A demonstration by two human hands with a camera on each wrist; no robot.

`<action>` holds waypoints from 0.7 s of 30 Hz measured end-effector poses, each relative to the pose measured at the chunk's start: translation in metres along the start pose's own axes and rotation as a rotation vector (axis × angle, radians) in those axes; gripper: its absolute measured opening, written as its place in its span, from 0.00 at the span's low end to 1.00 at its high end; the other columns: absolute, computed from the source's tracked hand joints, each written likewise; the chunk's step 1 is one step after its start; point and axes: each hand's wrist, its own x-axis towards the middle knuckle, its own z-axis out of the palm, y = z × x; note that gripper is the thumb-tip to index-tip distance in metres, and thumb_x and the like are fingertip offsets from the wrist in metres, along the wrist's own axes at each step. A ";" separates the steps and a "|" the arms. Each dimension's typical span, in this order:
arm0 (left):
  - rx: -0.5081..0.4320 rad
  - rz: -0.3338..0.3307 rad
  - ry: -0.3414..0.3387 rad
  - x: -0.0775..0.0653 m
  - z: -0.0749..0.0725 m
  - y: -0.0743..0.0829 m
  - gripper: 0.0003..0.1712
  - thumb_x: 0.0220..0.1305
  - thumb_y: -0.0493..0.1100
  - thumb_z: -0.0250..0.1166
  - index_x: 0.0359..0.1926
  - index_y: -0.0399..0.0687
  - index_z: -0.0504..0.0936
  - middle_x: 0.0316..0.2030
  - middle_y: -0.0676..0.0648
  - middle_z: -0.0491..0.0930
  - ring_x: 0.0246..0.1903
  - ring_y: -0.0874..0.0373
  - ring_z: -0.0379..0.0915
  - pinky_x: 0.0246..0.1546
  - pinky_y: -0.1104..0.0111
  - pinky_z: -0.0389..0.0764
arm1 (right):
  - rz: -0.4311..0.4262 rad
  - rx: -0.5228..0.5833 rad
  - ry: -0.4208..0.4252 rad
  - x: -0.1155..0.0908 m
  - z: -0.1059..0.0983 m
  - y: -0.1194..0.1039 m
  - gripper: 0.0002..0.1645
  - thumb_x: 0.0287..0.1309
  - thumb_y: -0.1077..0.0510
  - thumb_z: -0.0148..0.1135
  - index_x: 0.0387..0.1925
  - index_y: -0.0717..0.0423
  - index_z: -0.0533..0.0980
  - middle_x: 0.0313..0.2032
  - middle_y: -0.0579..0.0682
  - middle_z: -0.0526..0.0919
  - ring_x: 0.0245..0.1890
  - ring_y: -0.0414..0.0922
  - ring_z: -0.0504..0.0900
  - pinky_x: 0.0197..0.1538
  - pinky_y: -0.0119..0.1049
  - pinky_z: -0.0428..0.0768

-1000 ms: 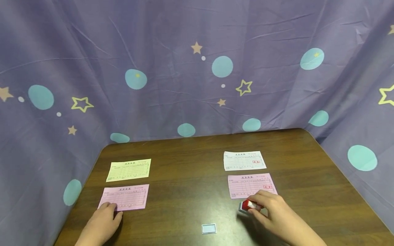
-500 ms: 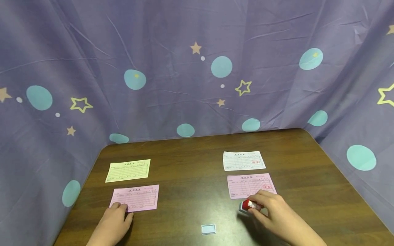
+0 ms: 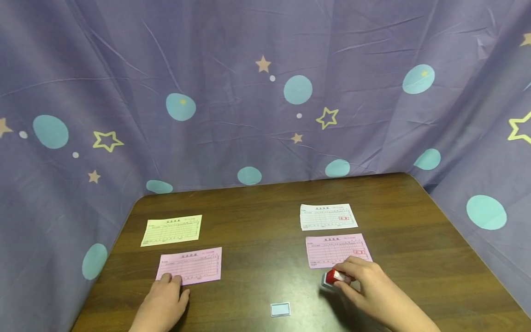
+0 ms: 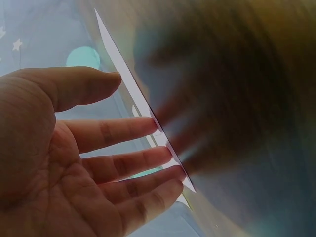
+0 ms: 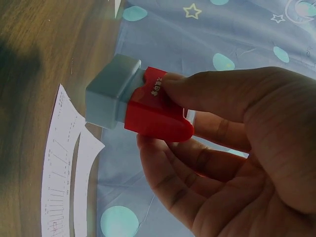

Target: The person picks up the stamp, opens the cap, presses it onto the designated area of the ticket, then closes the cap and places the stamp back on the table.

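At the left, my left hand (image 3: 162, 302) rests its fingertips on the lower edge of a pink form slip (image 3: 195, 265). In the left wrist view its fingers (image 4: 133, 160) are straight against the slip, and the thumb stands apart. My right hand (image 3: 367, 288) pinches a red stamp (image 5: 158, 111) with a grey-blue base between thumb and fingers. The stamp is held tilted, above the table, just below a second pink slip (image 3: 333, 251) that bears a red stamped mark. Near the front middle lies a small pale blue rectangular piece with a light rim (image 3: 280, 309).
A yellow slip (image 3: 172, 230) lies behind the left pink one. At the back right is a white slip (image 3: 327, 217) with a red mark. The brown wooden table (image 3: 249, 216) ends at a purple curtain (image 3: 232, 92) with stars and blue ovals.
My left hand has slid the left pink slip to the right across the table. The right hand with the stamp has stayed in place.
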 end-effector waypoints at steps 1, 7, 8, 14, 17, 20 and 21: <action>0.002 0.001 0.000 0.000 0.001 0.001 0.20 0.64 0.42 0.68 0.43 0.24 0.79 0.39 0.33 0.75 0.41 0.33 0.76 0.41 0.39 0.78 | 0.001 0.000 -0.001 0.000 0.000 0.000 0.19 0.43 0.69 0.76 0.38 0.51 0.83 0.32 0.33 0.78 0.30 0.30 0.74 0.33 0.21 0.73; 0.012 0.011 0.018 0.000 0.004 0.011 0.20 0.63 0.42 0.70 0.43 0.26 0.80 0.39 0.34 0.76 0.41 0.35 0.76 0.39 0.40 0.79 | 0.008 -0.006 -0.004 0.000 -0.001 0.000 0.18 0.44 0.69 0.75 0.38 0.50 0.83 0.32 0.32 0.77 0.30 0.30 0.74 0.33 0.20 0.73; 0.013 0.014 0.028 0.000 0.005 0.013 0.19 0.62 0.43 0.70 0.42 0.27 0.80 0.38 0.34 0.76 0.40 0.36 0.77 0.39 0.40 0.79 | 0.008 -0.005 -0.004 0.000 -0.001 0.000 0.18 0.44 0.69 0.75 0.38 0.50 0.83 0.32 0.32 0.77 0.30 0.30 0.74 0.34 0.20 0.73; 0.014 0.054 0.079 0.000 0.007 0.025 0.18 0.61 0.42 0.72 0.40 0.28 0.80 0.36 0.36 0.75 0.38 0.38 0.76 0.36 0.42 0.79 | 0.003 0.003 -0.002 0.000 0.000 0.002 0.19 0.43 0.69 0.75 0.38 0.51 0.83 0.32 0.33 0.77 0.30 0.30 0.75 0.34 0.21 0.73; 0.019 0.064 0.085 -0.001 0.008 0.029 0.19 0.60 0.43 0.72 0.40 0.28 0.80 0.36 0.36 0.75 0.38 0.39 0.76 0.35 0.43 0.80 | 0.003 0.008 0.000 -0.001 0.000 0.002 0.19 0.43 0.70 0.76 0.38 0.51 0.83 0.32 0.33 0.77 0.30 0.30 0.75 0.34 0.21 0.73; 0.022 0.067 0.084 -0.001 0.009 0.032 0.19 0.60 0.43 0.72 0.40 0.28 0.80 0.35 0.37 0.75 0.37 0.40 0.76 0.34 0.44 0.80 | 0.007 0.016 0.000 -0.001 0.001 0.002 0.19 0.43 0.70 0.76 0.38 0.51 0.83 0.32 0.33 0.78 0.30 0.30 0.75 0.33 0.21 0.73; 0.023 0.069 0.084 -0.001 0.010 0.033 0.19 0.60 0.43 0.73 0.40 0.28 0.80 0.35 0.37 0.75 0.36 0.40 0.76 0.34 0.45 0.80 | 0.007 0.018 0.000 0.000 0.001 0.002 0.19 0.43 0.70 0.76 0.38 0.51 0.83 0.32 0.33 0.78 0.30 0.30 0.75 0.33 0.21 0.73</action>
